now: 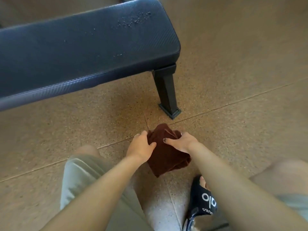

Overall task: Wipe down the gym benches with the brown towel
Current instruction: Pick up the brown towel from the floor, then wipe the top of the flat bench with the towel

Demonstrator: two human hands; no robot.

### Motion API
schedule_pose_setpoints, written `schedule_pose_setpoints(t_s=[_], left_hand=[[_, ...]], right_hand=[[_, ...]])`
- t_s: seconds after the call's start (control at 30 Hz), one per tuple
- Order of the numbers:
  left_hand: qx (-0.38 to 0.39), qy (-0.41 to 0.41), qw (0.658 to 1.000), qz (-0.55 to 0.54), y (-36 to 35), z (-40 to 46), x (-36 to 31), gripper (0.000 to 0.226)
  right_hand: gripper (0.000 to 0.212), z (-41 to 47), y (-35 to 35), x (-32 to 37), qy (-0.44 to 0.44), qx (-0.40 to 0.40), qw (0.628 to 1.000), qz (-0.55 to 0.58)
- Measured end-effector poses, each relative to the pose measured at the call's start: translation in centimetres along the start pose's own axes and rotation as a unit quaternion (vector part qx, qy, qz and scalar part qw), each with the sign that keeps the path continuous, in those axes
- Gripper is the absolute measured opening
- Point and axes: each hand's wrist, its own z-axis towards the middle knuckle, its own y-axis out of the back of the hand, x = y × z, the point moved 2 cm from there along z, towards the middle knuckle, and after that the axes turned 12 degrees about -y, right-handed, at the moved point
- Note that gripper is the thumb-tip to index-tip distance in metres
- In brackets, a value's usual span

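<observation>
A folded brown towel [164, 154] hangs low in front of me, held between both hands above the floor. My left hand [141, 145] grips its left edge and my right hand [180, 141] grips its upper right side. A dark navy padded gym bench [80, 52] stretches across the upper left, apart from the towel. Small droplets or specks dot the bench top near its far right end [133, 20]. The bench's black metal leg [166, 90] stands just beyond my hands.
Speckled tan rubber floor [233, 80] with seam lines spreads all around. My legs in light shorts fill the lower frame, and my foot in a black slide sandal [202, 202] rests at the lower right.
</observation>
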Motion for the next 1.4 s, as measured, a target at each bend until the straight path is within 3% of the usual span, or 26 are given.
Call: schedule_pose_setpoints(t_s=[0.17, 0.3, 0.37, 0.43, 0.53, 0.73, 0.9, 0.97, 1.03, 1.07, 1.1, 1.17, 1.23, 1.3, 1.4], left_hand=[[0.044, -0.005, 0.996, -0.072, 1.1, -0.5, -1.3, 0.06], [0.049, -0.009, 0.987, -0.149, 3.1, -1.0, -2.1, 0.072], [0.039, -0.023, 0.983, -0.18, 4.7, -1.2, -2.3, 0.074], [0.022, -0.057, 0.979, -0.194, 7.1, -1.1, -2.8, 0.067], [-0.027, -0.131, 0.967, -0.216, 11.8, -0.6, -4.6, 0.035], [-0.174, -0.261, 0.921, -0.232, 21.2, 0.8, -9.3, 0.014], [-0.27, -0.244, 0.921, -0.142, 26.0, 1.6, -10.1, 0.04], [-0.266, -0.227, 0.932, -0.097, 26.3, 2.4, -9.2, 0.046], [-0.272, -0.208, 0.939, -0.039, 26.3, 3.5, -8.0, 0.049], [-0.28, -0.199, 0.939, -0.013, 26.3, 4.1, -7.5, 0.05], [-0.287, -0.188, 0.939, 0.011, 26.2, 4.7, -7.1, 0.05], [-0.299, -0.167, 0.937, 0.063, 25.9, 6.0, -6.5, 0.049], [-0.303, -0.144, 0.936, 0.107, 25.3, 7.2, -6.2, 0.043], [-0.312, -0.116, 0.933, 0.14, 24.7, 8.3, -6.3, 0.037], [-0.357, -0.086, 0.915, 0.17, 24.0, 9.4, -6.2, 0.033]], right_hand=[[0.079, -2.6, -0.5, 0.6, -0.037, -0.022, 0.993, 0.109], [0.05, -4.0, -1.4, 0.3, -0.019, 0.068, 0.971, 0.228], [0.057, -5.5, -1.2, 0.0, -0.021, 0.142, 0.949, 0.281], [0.053, -7.3, 0.0, 0.2, 0.007, 0.209, 0.917, 0.34], [0.054, -10.1, 3.2, 1.8, 0.102, 0.243, 0.874, 0.409], [0.04, -16.5, 10.3, 8.1, 0.261, 0.193, 0.818, 0.475], [0.041, -20.0, 15.9, 13.2, 0.332, 0.147, 0.76, 0.538], [0.036, -20.2, 17.4, 15.4, 0.379, 0.061, 0.73, 0.566], [0.017, -19.7, 18.3, 17.1, 0.453, -0.17, 0.763, 0.429], [0.016, -19.4, 18.0, 17.7, 0.483, -0.277, 0.771, 0.309], [0.024, -18.6, 17.5, 18.4, 0.518, -0.332, 0.766, 0.186], [0.048, -15.9, 15.8, 19.0, 0.535, -0.309, 0.785, -0.046], [0.059, -12.7, 14.0, 18.9, 0.492, -0.293, 0.79, -0.221], [0.059, -11.1, 13.4, 19.2, 0.495, -0.347, 0.763, -0.229], [0.06, -10.6, 14.0, 20.4, 0.507, -0.382, 0.754, -0.168]])
